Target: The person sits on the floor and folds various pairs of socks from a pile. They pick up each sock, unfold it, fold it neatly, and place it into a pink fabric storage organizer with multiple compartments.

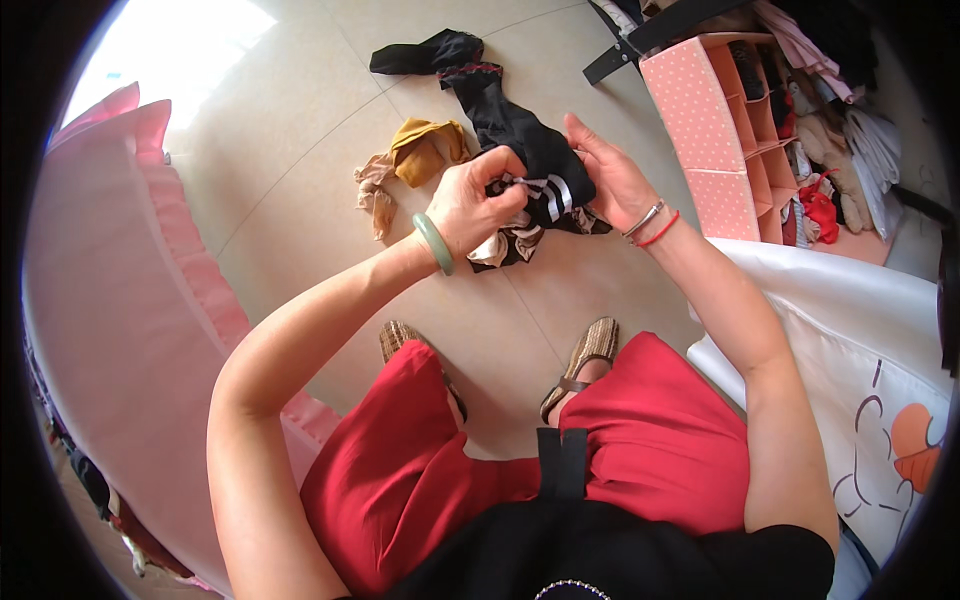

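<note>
- Striped black cloth [562,177]: between the two hands, over the tiled floor [300,190].
- Left hand [474,204]: fingers curled, pinching the cloth.
- Right hand [617,184]: against the cloth, thumb raised; fingers partly hidden, grip cannot be told.
- Mustard cloth [420,160]: on the floor, beside a beige cloth [376,188].
- Pink dotted organizer [690,112]: farther right.

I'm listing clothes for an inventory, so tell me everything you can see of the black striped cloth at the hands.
The black cloth looks like soft fabric, with white stripes near its lower end. It is bunched, not spread flat. The left hand pinches it beside the stripes; the right hand meets its right side, fingers partly hidden. More dark fabric lies beyond; where one ends is unclear.
</note>
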Demonstrator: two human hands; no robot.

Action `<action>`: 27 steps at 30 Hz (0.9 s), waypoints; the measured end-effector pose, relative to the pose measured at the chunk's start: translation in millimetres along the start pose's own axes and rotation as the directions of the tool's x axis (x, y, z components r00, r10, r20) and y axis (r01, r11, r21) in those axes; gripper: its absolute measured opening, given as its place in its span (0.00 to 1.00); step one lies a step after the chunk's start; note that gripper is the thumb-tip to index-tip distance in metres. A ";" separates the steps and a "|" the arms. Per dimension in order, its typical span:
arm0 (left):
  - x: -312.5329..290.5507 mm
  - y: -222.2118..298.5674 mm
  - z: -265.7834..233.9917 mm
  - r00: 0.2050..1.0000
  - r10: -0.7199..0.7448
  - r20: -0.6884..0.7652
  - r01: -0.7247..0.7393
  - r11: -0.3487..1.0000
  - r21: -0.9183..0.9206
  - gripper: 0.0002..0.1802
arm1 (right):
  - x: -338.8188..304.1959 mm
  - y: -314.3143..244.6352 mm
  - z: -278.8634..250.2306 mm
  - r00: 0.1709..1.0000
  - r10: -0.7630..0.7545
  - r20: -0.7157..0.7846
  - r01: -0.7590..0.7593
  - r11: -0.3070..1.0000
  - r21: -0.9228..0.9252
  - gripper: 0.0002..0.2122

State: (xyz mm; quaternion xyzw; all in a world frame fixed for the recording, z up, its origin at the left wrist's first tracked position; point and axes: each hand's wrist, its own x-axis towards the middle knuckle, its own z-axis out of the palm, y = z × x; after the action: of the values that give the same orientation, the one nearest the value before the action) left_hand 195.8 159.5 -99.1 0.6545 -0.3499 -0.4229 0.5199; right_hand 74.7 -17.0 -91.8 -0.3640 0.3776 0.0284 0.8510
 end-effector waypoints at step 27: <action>9.1 3.7 13.1 0.864 -0.423 0.272 0.463 0.460 -0.757 0.21 | 6.1 -5.1 5.6 0.698 -0.700 -0.152 0.531 0.648 -0.547 0.11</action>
State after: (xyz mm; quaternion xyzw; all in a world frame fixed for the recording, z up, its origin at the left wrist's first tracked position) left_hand 187.4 145.5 -98.6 0.4061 0.0496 -0.6684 0.6212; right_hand 84.2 -18.6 -90.3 -0.6620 0.3549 -0.2437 0.6135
